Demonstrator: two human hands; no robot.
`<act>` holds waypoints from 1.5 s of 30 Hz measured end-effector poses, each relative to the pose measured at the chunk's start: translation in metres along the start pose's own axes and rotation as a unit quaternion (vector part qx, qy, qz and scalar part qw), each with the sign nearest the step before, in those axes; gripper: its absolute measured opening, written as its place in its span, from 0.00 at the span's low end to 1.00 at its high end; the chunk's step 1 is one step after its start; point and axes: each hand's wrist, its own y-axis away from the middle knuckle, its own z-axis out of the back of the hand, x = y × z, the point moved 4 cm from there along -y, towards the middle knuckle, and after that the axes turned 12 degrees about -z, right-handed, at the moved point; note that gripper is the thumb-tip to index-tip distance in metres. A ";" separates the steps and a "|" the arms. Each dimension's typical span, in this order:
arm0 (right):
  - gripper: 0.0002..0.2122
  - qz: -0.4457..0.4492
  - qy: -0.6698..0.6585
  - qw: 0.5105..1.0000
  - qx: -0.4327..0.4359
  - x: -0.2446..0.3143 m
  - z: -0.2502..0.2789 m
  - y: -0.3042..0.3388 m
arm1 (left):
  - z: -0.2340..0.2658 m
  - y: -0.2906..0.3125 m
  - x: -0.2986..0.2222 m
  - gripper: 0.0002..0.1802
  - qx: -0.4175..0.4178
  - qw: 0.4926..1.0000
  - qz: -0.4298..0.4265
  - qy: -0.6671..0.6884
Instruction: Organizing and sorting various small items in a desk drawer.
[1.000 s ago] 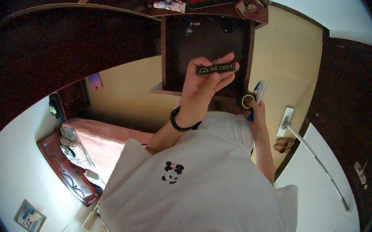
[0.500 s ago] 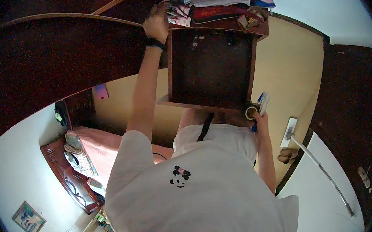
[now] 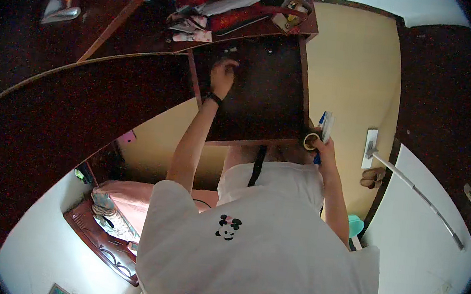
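Note:
An open dark wooden drawer (image 3: 263,93) is pulled out in front of my body. My left hand (image 3: 223,78), with a black band at the wrist, reaches in over its left side. Its thumb stands out from the loosely bent fingers, and I see nothing in them. Some small light bits (image 3: 230,49) lie just beyond it, near the drawer's far end. Beside the drawer's near right corner, my right hand (image 3: 326,150) is closed round a roll of tape (image 3: 311,141) together with a white, flat-looking long thing (image 3: 327,127) and something blue, partly hidden by the fingers.
Red and white folded items (image 3: 238,5), small packets (image 3: 193,29) and a small box of odds and ends (image 3: 291,15) sit on the desktop beyond the drawer. On the floor to the right are a flat mop (image 3: 370,148) and shoes (image 3: 372,178). A bed (image 3: 123,198) stands at left.
My left hand has moved from the packets on the desktop down into the drawer. My right hand keeps its hold on the tape roll and the other things. The view has shifted.

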 end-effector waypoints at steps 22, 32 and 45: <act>0.14 0.025 0.012 1.000 0.005 -0.004 -0.010 0.002 | -0.051 -0.014 0.087 0.19 0.039 0.987 0.139 -0.065; 0.15 0.022 0.010 1.000 0.017 -0.010 -0.003 -0.004 | -0.081 -0.003 0.103 0.16 0.175 0.969 0.137 -0.106; 0.13 0.033 0.000 0.999 -0.002 -0.005 -0.008 -0.002 | 0.088 -0.033 0.011 0.06 -0.169 0.968 0.056 0.177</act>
